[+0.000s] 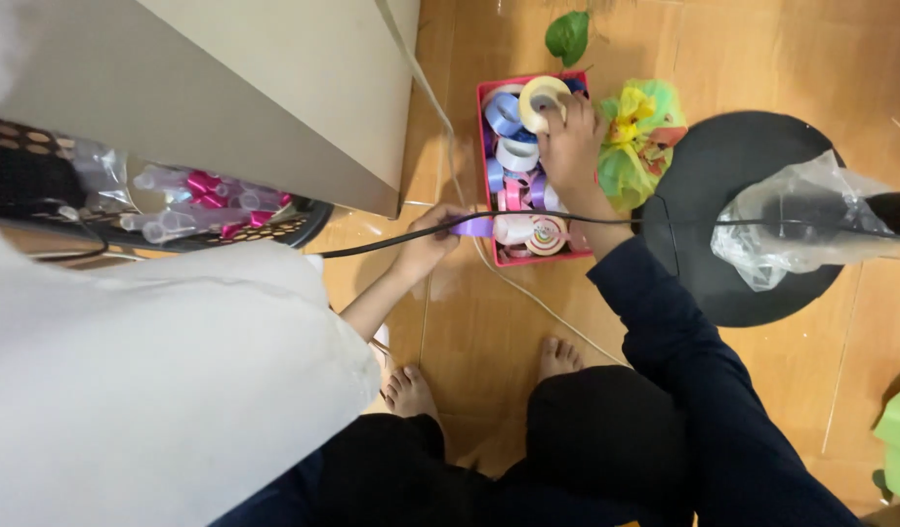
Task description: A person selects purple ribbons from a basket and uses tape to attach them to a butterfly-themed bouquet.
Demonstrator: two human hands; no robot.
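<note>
Ribbon rolls (pixel 516 146) fill pink basket (pixel 482 98); right hand (pixel 573 146) lifts one.

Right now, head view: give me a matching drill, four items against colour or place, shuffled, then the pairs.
Things:
1. basket
2. ribbon roll in right hand
3. round base
4. cable

Descriptions:
A. black, flat on the floor
B. pink, holding ribbon rolls
C. pale yellow
D. black, running across the basket by the left hand

Pairs: 1-B, 2-C, 3-A, 4-D

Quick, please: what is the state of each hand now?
Left hand: closed on purple ribbon strip.
Right hand: gripping pale yellow ribbon roll above pink plastic basket.
</note>
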